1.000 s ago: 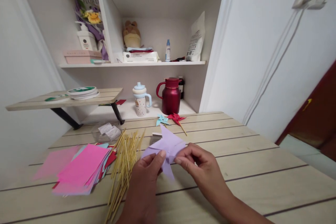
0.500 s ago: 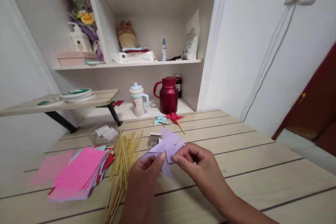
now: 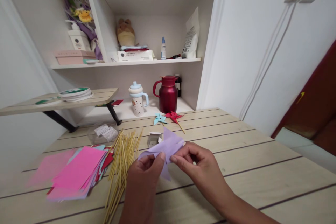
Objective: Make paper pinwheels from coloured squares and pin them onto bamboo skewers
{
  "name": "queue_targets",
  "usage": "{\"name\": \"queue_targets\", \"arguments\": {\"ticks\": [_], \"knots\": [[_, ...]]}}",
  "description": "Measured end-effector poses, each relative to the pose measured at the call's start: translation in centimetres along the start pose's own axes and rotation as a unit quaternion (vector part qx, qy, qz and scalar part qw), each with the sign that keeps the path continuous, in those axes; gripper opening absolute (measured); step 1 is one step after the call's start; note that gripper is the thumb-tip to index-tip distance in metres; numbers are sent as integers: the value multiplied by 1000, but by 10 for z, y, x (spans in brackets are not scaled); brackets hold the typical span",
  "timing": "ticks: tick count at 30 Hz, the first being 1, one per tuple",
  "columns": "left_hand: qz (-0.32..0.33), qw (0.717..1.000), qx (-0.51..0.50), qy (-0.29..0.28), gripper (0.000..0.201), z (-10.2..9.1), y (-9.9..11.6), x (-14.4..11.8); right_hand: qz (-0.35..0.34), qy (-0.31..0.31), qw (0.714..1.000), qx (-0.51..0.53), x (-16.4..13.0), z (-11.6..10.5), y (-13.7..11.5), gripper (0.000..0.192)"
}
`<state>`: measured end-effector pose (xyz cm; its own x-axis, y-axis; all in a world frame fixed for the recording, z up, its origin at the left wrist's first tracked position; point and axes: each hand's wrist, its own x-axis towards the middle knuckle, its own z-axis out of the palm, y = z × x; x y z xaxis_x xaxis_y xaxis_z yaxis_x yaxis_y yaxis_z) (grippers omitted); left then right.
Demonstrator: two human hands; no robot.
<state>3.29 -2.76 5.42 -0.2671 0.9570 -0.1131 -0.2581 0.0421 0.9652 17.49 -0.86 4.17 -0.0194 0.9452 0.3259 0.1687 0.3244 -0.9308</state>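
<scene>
Head view: over the wooden table (image 3: 262,168), little has shifted since a second ago, the lilac paper pinwheel (image 3: 168,147) being kept just above the boards beside the bamboo sticks (image 3: 123,161). It is pinched at its centre by the left hand (image 3: 143,178) and right hand (image 3: 195,162), fingers closed on the paper, the folds now drawn slightly tighter, so the centre is judged still being gathered.

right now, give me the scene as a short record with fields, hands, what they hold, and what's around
left hand: pinches the purple paper near its middle
right hand: pinches the same paper from the right
purple paper: folded into points, held just above the table
left of hands: wooden sticks, then a stack of pink paper
behind hands: small white box, blue pinwheel, red pinwheel
back ledge: red jug, white cup
</scene>
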Motion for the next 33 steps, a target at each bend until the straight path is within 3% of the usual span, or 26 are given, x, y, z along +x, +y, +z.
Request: {"name": "queue_targets", "arguments": {"ticks": [5,9,12,14,16,21,26,30,33], "knots": [[19,998,18,50,12,1,-1,4,-39,10,999,-11,0,-2,-1,22],[34,998,41,42,17,-6,-3,12,-77,61,995,-13,5,-13,-3,16],[68,994,75,41,12,-10,-6,16,-108,99,989,-21,13,-25,-3,34],[107,985,132,30,6,-10,-9,15,-96,74,993,-3,18,-32,-3,54],[169,966,195,8,5,-8,-11,13,-59,13,997,42,22,-36,-3,60],[293,919,264,-14,10,-2,-12,7,-2,-100,992,79,20,-36,-5,41],[318,895,310,-42,6,-4,-12,8,30,-143,987,65,17,-33,-8,27],[325,883,335,-46,7,-6,-11,8,32,-136,989,45,17,-32,-10,8],[329,877,345,-56,9,-7,-11,9,47,-138,988,51,18,-31,-11,7]]}}
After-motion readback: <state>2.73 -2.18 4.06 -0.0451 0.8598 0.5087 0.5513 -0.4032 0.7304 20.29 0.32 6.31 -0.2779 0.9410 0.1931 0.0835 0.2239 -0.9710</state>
